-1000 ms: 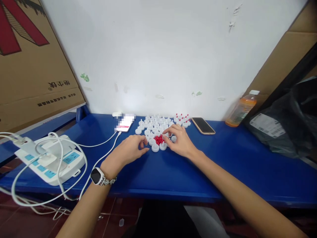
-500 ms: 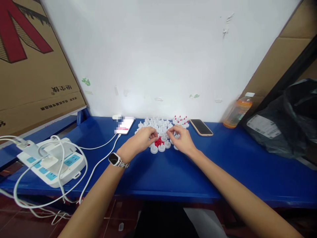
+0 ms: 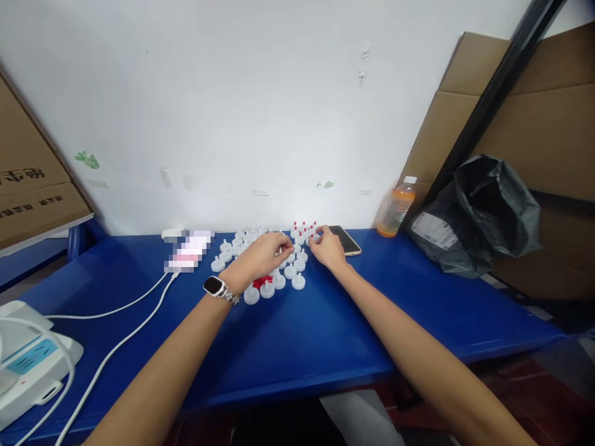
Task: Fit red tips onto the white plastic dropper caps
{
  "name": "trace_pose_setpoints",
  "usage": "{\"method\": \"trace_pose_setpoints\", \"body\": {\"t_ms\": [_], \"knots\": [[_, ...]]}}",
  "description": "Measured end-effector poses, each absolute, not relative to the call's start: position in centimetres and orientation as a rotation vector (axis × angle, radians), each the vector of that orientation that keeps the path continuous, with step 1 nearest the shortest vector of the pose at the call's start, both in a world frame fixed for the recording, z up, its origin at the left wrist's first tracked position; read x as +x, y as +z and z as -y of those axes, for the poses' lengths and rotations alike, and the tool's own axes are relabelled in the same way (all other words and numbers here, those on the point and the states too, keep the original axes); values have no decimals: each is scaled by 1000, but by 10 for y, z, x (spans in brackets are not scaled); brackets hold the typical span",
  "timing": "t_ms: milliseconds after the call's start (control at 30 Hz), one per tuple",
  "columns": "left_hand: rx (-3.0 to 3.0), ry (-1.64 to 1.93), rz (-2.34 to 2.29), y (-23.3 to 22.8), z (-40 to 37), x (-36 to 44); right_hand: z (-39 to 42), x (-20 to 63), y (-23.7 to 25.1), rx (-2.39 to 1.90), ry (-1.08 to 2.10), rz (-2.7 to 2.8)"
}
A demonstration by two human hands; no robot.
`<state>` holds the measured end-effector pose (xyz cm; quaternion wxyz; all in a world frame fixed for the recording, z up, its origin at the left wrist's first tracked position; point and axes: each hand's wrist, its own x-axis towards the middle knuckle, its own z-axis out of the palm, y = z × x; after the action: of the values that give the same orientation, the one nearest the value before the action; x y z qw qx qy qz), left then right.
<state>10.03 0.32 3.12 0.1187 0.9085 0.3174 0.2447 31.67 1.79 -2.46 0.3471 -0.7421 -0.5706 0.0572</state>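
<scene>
Nearest, two bare forearms reaching away over a blue table, smartwatch on the left wrist. Farther on, left hand curled above a small red heap ringed by white caps, fingertips pinched together though on what cannot be told; right hand just beyond and to the right, fingertips closed toward the red-tipped caps at the back, grip unclear. Farthest, phone, orange bottle, black bag and white wall.

Scuffed white wall behind blue table; cardboard sheets lean right
</scene>
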Motion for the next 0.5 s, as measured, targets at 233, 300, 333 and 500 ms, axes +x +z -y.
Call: {"method": "trace_pose_setpoints", "body": {"t_ms": [233,300,333,500], "knots": [[2652,856,-880,14,2,93,-23,318,-24,-1893,57,1543],[2613,946,-885,16,6,89,-11,314,-18,-1718,-62,1590],[2591,998,-890,16,8,87,-3,310,-14,-1606,-112,1626],[2557,1091,-956,16,19,80,32,274,-2,-1108,31,1902]]}}
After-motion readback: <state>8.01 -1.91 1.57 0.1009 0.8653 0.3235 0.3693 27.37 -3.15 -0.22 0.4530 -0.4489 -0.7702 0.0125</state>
